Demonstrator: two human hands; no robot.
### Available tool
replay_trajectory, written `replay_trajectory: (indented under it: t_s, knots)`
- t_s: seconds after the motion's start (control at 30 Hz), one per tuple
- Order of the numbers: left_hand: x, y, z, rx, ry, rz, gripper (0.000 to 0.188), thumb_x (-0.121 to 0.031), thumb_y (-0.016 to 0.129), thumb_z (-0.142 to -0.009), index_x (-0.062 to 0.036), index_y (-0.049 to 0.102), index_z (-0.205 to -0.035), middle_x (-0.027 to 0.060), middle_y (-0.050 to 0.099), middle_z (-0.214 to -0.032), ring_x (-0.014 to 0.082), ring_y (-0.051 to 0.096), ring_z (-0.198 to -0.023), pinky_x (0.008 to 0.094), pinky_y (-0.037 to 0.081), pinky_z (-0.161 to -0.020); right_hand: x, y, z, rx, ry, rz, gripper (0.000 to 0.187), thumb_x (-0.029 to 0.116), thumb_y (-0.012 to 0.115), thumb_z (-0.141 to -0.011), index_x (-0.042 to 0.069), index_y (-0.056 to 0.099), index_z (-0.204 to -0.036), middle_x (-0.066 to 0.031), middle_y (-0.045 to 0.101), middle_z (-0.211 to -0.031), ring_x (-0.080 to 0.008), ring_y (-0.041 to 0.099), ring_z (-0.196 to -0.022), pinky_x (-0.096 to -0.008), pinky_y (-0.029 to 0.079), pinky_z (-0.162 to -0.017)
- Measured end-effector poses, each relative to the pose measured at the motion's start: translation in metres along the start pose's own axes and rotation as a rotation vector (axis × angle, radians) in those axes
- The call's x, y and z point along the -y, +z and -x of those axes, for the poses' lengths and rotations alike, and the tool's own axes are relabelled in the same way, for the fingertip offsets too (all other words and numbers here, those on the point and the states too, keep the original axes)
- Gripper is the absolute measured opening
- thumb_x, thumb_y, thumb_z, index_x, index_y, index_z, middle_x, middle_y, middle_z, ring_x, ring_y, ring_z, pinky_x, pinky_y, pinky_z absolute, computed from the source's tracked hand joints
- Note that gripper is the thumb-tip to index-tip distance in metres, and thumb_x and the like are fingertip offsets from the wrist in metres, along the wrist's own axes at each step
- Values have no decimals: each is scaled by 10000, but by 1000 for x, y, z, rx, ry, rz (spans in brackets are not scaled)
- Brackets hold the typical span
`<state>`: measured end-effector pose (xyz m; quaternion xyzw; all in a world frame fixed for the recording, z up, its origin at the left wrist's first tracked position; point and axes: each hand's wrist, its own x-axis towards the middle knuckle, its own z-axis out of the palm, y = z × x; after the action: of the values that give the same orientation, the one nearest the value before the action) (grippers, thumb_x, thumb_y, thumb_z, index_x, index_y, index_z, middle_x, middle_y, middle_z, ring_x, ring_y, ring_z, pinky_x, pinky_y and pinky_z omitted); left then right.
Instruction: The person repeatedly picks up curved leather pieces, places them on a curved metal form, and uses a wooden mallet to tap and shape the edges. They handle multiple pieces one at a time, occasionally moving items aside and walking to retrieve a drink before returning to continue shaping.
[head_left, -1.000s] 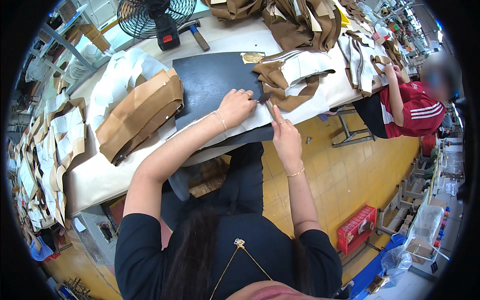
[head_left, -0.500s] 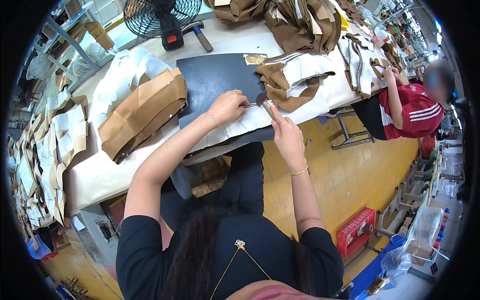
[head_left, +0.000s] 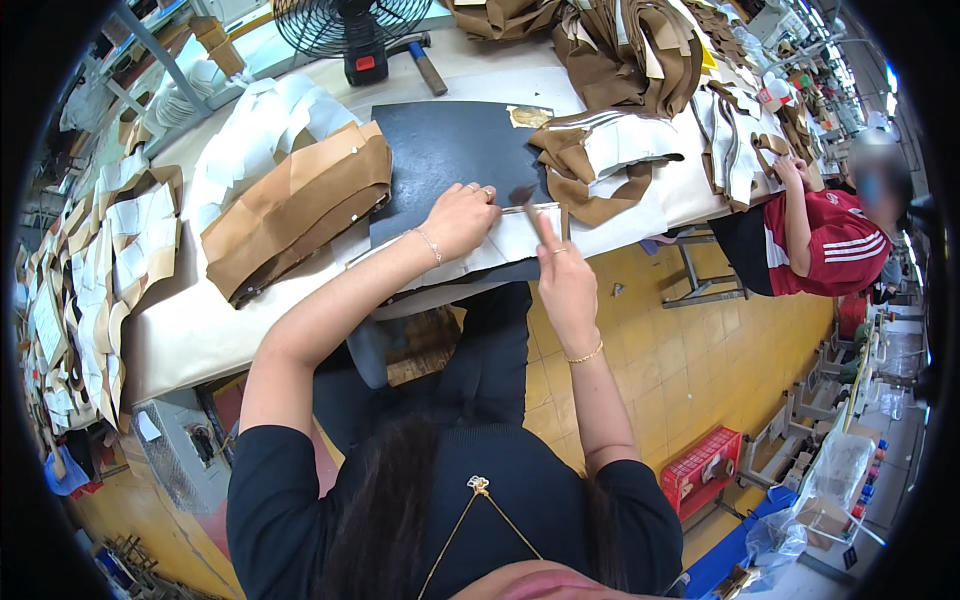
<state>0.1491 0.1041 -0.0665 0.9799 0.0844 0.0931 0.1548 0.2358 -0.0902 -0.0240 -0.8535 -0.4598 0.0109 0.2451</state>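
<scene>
My right hand [head_left: 567, 290] is closed round the handle of a hammer [head_left: 534, 212], whose dark head is over the far edge of a long white-backed strip [head_left: 480, 250]. The fingers of my left hand [head_left: 461, 221] are curled down on that same edge, just left of the hammer head. Beneath the strip lies a dark board [head_left: 440, 140], which sticks out beyond it on the far side. Whether the hammer head touches the strip, I cannot tell for sure.
Brown folded pieces [head_left: 300, 210] lie to the left, and brown-and-white pieces [head_left: 610, 160] to the right. A black fan [head_left: 352, 30] and a second hammer [head_left: 428, 70] are at the back. A co-worker in a red shirt [head_left: 830, 240] sits at the right.
My view has shifted a little, so the table appears moved rightward. The hammer's head shows more clearly, seemingly lifted a little. My left hand keeps its curled position at the edge.
</scene>
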Motion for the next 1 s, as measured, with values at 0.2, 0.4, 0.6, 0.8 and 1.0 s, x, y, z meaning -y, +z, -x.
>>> replay_trajectory:
  t_s: [0.2, 0.4, 0.6, 0.8, 1.0]
  knots:
    - [24, -7, 6, 41, -132, 375, 155, -174, 687, -803, -68, 730, -908, 105, 635, -871, 297, 637, -885, 419, 504, -792, -1, -7, -5, 154, 38, 12, 457, 136, 565, -960, 219, 521, -1407, -161, 618, -837, -327, 623, -747, -436, 488, -687]
    - [7, -6, 17, -45, -14, 57, 159, -184, 690, -810, -68, 731, -910, 105, 641, -892, 294, 636, -906, 415, 503, -790, -1, 16, 6, 129, 14, -7, 472, 189, 559, -965, 253, 488, -1428, -156, 615, -835, -364, 644, -731, -478, 523, -661]
    - [27, -10, 23, 98, -201, 431, 185, -200, 700, -817, -63, 728, -940, 110, 661, -949, 310, 635, -933, 407, 508, -801, 7, -1, -2, 147, -22, 7, 463, 184, 574, -952, 247, 513, -1407, -151, 622, -831, -355, 649, -735, -459, 533, -655]
    - [11, -7, 33, -61, -45, 63, 142, -220, 670, -845, -105, 740, -889, 75, 623, -868, 266, 626, -870, 404, 495, -771, 21, 6, 7, 54, -37, -61, 443, 162, 572, -956, 231, 536, -1392, -141, 597, -794, -332, 617, -701, -446, 505, -647]
    - [13, -4, 38, -80, -22, 21, 174, -236, 662, -851, -90, 738, -906, 77, 624, -880, 265, 625, -878, 395, 488, -774, 28, 4, 9, -16, -3, -151, 453, 186, 573, -954, 253, 522, -1399, -144, 616, -830, -356, 646, -717, -476, 527, -645]
